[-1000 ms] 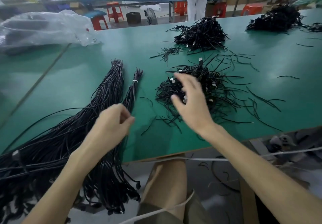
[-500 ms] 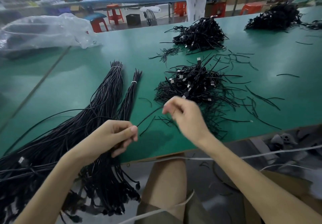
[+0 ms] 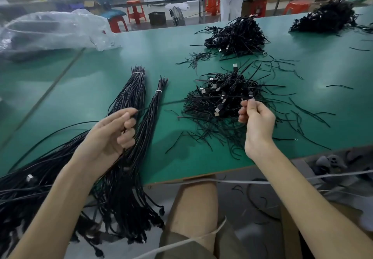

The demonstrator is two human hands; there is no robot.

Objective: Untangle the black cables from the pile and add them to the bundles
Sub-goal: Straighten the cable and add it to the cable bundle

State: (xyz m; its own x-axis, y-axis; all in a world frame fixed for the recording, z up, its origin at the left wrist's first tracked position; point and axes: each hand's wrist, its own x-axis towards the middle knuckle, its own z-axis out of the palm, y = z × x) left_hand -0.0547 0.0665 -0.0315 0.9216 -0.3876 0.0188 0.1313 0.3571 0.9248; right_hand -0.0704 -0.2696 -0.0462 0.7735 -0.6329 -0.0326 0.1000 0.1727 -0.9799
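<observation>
Fingers (image 3: 252,107) pinching cable (image 3: 171,103), stretched over pile (image 3: 222,86)

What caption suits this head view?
Left hand and right hand stretch one black cable over the tangled pile, beside tied bundles.

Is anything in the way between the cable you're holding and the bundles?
Nothing visible blocks it. The cable, pinched between left hand and right hand, crosses above the thin bundle. Its right end hangs over the tangled pile; whether it's snagged there, I can't tell.
</observation>
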